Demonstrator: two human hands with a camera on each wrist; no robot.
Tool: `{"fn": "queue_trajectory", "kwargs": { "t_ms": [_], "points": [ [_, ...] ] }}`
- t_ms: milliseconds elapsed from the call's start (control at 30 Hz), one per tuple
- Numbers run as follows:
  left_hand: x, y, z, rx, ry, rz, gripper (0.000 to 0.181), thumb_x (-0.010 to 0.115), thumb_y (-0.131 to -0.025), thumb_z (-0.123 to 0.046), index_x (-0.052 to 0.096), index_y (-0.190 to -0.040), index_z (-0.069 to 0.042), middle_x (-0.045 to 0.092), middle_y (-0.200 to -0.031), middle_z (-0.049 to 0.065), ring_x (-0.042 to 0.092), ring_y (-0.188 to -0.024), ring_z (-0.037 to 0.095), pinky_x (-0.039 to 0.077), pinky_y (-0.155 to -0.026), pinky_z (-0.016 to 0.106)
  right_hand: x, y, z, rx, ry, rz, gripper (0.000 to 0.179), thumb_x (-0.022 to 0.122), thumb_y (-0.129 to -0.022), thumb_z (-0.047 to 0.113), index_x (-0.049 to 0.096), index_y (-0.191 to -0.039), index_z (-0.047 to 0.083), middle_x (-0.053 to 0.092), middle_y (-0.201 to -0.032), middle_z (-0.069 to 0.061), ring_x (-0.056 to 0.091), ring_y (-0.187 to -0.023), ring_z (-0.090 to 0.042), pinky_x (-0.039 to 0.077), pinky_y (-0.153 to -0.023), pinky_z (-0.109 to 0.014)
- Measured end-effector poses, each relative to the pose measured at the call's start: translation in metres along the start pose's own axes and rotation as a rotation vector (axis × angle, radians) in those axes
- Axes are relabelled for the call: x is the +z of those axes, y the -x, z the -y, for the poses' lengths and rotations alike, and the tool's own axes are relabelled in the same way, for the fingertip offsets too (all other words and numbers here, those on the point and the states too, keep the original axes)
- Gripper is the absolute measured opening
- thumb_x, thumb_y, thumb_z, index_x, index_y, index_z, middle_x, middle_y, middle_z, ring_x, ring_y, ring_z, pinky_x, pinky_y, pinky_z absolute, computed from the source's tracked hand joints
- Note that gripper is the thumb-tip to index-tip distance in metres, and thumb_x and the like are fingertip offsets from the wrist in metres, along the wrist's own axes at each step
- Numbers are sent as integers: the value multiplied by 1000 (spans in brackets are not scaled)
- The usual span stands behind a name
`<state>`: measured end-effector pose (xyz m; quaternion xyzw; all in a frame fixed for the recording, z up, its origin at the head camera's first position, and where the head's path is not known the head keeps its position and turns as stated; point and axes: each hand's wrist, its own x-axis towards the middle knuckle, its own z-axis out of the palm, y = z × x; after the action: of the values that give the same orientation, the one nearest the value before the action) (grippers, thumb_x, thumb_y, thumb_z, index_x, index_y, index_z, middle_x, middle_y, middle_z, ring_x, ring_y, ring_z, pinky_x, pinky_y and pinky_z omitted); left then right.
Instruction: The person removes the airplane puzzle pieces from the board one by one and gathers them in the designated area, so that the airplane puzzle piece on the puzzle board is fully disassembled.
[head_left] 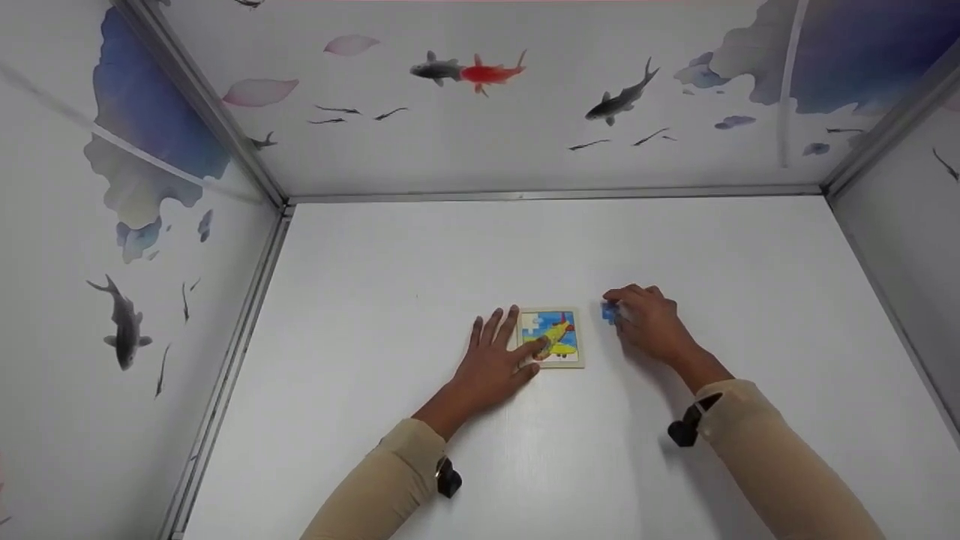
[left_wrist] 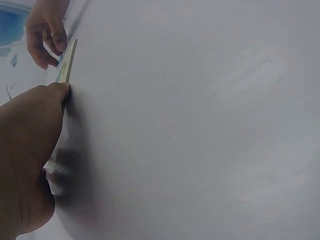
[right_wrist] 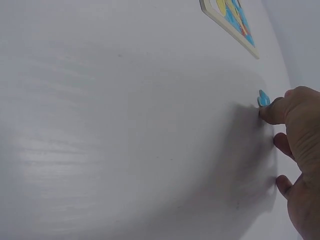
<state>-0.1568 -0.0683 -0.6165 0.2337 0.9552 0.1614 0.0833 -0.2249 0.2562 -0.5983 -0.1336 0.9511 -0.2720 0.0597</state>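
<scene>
A small square jigsaw puzzle [head_left: 568,350] with a pale wooden rim lies on the white table, showing a yellow and red plane on blue. At its upper left corner the pale backing shows. My left hand [head_left: 491,365] rests at the puzzle's left side, fingers spread and fairly straight, the thumb lying over the picture. To the right of the puzzle, my right hand [head_left: 651,322] pinches a blue puzzle piece [head_left: 608,312] at the tabletop. In the right wrist view the thumb touches the edge of this piece [right_wrist: 263,98]; fingers partly cover it.
The white tabletop [head_left: 375,262] surrounds the puzzle on all sides. White panels with painted fish rise at the back [head_left: 525,150], left [head_left: 67,225] and right [head_left: 900,172], joined by metal edge strips. A small dark camera [head_left: 682,433] sits at the right wrist.
</scene>
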Motion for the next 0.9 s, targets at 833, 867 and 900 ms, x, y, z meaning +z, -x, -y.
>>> {"fn": "queue_trajectory", "kwargs": {
  "t_ms": [833, 867, 900],
  "points": [
    [0, -4, 3, 6, 21, 23, 55, 40, -116, -60, 47, -168, -43, 9, -188, 14, 8, -175, 41, 9, -138, 69, 16, -10, 39, -107, 38, -14, 40, 81, -102, 25, 74, -139, 10, 72, -139, -14, 60, -131, -42, 45, -107, -80],
    [0, -3, 3, 8, 26, 19, 55, 40, -116, -60, 48, -168, -42, 10, -188, 14, 9, -174, 41, 9, -138, 69, 18, -10, 43, -116, 39, -6, 40, 82, -102, 26, 74, -138, 10, 72, -138, -13, 60, -131, -41, 45, -107, -80],
    [0, -3, 3, 9, 30, 22, 55, 40, -116, -60, 48, -168, -42, 9, -188, 14, 8, -174, 41, 8, -138, 69, 20, -10, 47, -129, 44, 0, 40, 82, -102, 26, 74, -139, 10, 72, -138, -12, 61, -131, -41, 46, -107, -80]
  ]
}}
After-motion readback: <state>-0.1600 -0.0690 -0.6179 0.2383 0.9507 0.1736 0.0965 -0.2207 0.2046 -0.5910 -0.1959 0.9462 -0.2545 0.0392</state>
